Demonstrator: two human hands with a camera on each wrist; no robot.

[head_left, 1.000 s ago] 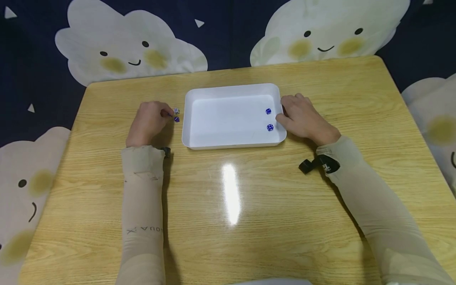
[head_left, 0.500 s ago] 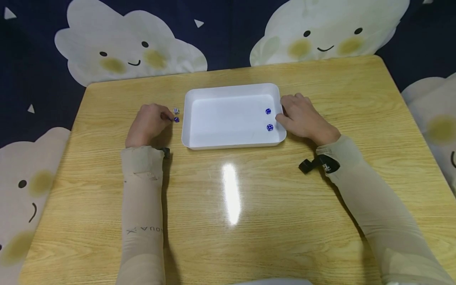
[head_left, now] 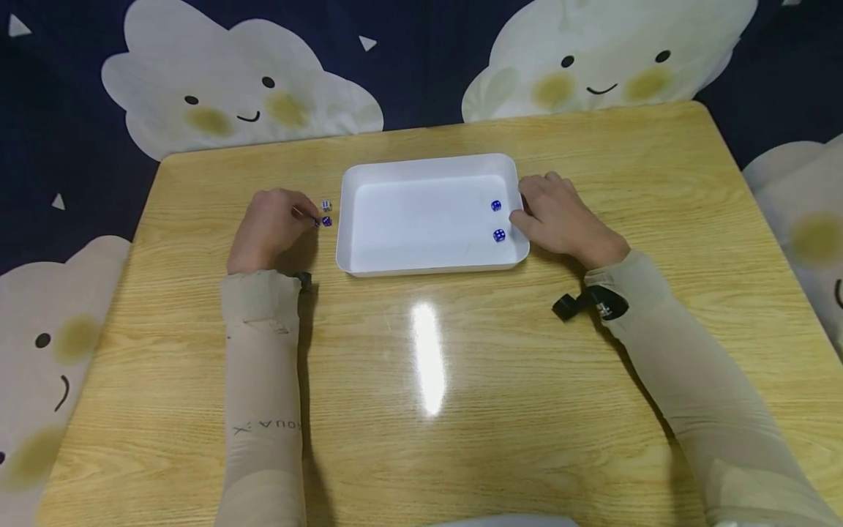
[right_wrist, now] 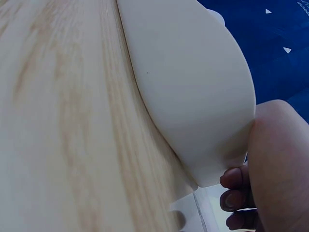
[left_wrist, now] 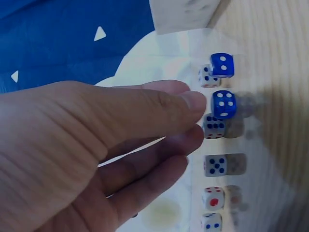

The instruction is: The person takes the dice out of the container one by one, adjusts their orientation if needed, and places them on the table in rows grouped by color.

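Just left of the white tray [head_left: 421, 219], my left hand [head_left: 270, 223] is low over the table beside small dice. In the left wrist view its thumb tip stops right beside a blue die [left_wrist: 223, 104], with a thin gap showing. A second blue die [left_wrist: 222, 65] sits closer to the tray. Behind them runs a row of white dice [left_wrist: 216, 165], mostly hidden by this hand in the head view. My right hand [head_left: 563, 219] grips the tray's right end wall. Inside the tray near that end lie two blue dice, one nearer [head_left: 499, 236] and one farther [head_left: 496, 206].
The wooden table [head_left: 408, 351] reaches back to a dark blue cloth [head_left: 421, 66] with printed clouds. A pale rounded edge [head_left: 507, 521] shows at the bottom of the head view. Black wrist cameras are strapped to both forearms.
The small blue die that was between my left fingertips now shows beside the other blue die, and the fingers have drawn slightly left from it. The right hand and tray stay still.
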